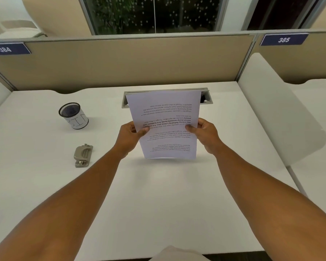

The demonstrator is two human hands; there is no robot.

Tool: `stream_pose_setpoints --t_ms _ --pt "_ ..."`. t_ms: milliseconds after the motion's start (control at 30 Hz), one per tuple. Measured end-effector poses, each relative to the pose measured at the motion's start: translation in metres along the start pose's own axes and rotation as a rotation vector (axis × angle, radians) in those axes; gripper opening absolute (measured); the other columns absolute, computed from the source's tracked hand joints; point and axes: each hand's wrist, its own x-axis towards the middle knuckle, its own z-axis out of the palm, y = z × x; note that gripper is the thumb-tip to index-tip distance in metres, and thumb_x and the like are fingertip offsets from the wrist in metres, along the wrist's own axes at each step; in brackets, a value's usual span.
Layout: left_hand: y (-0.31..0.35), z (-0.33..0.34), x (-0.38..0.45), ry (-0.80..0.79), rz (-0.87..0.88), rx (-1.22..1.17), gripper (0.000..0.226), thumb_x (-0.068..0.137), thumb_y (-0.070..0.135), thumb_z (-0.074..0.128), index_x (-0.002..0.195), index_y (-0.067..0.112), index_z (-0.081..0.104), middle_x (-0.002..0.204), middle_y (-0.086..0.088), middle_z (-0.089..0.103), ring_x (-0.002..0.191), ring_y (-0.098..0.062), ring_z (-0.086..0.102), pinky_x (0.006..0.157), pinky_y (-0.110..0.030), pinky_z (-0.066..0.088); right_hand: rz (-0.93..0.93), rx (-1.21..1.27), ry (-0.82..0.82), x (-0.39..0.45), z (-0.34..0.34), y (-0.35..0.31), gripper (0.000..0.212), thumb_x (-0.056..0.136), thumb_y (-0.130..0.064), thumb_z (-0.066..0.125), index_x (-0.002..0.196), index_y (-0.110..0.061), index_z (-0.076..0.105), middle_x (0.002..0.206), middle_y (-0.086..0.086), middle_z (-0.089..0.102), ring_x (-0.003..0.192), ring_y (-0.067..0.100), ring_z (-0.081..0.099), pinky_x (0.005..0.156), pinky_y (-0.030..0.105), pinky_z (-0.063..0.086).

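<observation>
A stack of white printed sheets [166, 110] stands upright on its short edge on the white desk [158, 194], the text upside down to me. My left hand [129, 136] grips the stack's left edge, thumb on the front face. My right hand [205, 133] grips the right edge the same way. The bottom edge of the sheets touches or nearly touches the desk.
A grey hole punch [82, 155] lies on the desk to the left. Farther back left stands a black mesh cup [73, 115] wrapped in white paper. A grey cable tray [205, 99] sits behind the sheets. Beige partitions [120, 63] wall the desk.
</observation>
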Motion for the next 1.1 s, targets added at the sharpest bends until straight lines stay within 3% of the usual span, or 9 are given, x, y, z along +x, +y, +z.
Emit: stream_pose_setpoints --t_ms 200,433,567,667,800,900,1100 --pt "-0.003 -0.003 0.000 0.036 0.001 -0.005 0.028 0.089 0.027 0.074 0.114 0.015 0.071 0.104 0.004 0.076 0.094 -0.015 0.073 0.077 -0.021 0.059 0.011 0.191 0.030 0.005 -0.004 -0.005 0.033 0.084 -0.007 0.073 0.115 -0.012 0.067 0.112 0.002 0.073 0.102 0.022 0.070 0.085 0.037 0.057" --pt "-0.007 -0.003 -0.001 0.136 -0.051 -0.152 0.030 0.087 0.026 0.076 0.114 0.013 0.070 0.109 -0.006 0.075 0.101 -0.026 0.070 0.090 -0.037 0.058 0.073 0.447 0.046 0.008 -0.004 -0.008 0.030 0.084 -0.005 0.071 0.111 -0.017 0.064 0.110 -0.002 0.072 0.096 0.017 0.071 0.073 0.034 0.058" --pt "-0.004 0.001 -0.004 0.186 -0.090 -0.262 0.025 0.087 0.028 0.075 0.111 0.022 0.069 0.106 0.002 0.074 0.096 -0.013 0.069 0.078 -0.023 0.055 0.099 0.548 0.034 0.010 -0.003 -0.009 0.034 0.084 -0.006 0.071 0.114 -0.021 0.063 0.116 -0.001 0.070 0.104 0.020 0.068 0.074 0.037 0.059" --pt "0.000 0.007 -0.006 0.182 -0.096 -0.333 0.024 0.088 0.028 0.074 0.111 0.024 0.066 0.104 0.005 0.073 0.097 -0.012 0.069 0.074 -0.018 0.056 0.121 0.599 0.046 0.011 0.003 -0.010 0.038 0.086 -0.005 0.069 0.119 -0.023 0.062 0.122 0.000 0.068 0.109 0.021 0.066 0.077 0.041 0.058" --pt "0.005 0.015 -0.006 0.160 -0.112 -0.401 0.027 0.089 0.026 0.073 0.115 0.023 0.066 0.111 0.004 0.074 0.103 -0.012 0.069 0.086 -0.028 0.056 0.150 0.671 0.052 0.010 0.012 -0.008 0.048 0.085 -0.004 0.069 0.129 -0.022 0.058 0.129 0.004 0.065 0.116 0.025 0.062 0.086 0.049 0.055" --pt "0.010 0.021 -0.006 0.139 -0.094 -0.442 0.029 0.089 0.022 0.073 0.117 0.021 0.065 0.111 0.002 0.074 0.098 -0.012 0.072 0.082 -0.031 0.060 0.161 0.717 0.017 0.008 0.019 -0.008 0.052 0.085 -0.003 0.068 0.133 -0.020 0.055 0.130 0.007 0.064 0.118 0.027 0.061 0.089 0.051 0.054" --pt "0.016 0.024 -0.005 0.131 -0.076 -0.453 0.036 0.089 0.017 0.073 0.123 0.016 0.062 0.122 -0.009 0.070 0.109 -0.026 0.069 0.089 -0.043 0.058 0.193 0.755 -0.030 0.005 0.024 -0.003 0.051 0.087 0.003 0.064 0.132 -0.020 0.055 0.130 0.009 0.063 0.119 0.028 0.060 0.096 0.056 0.050"
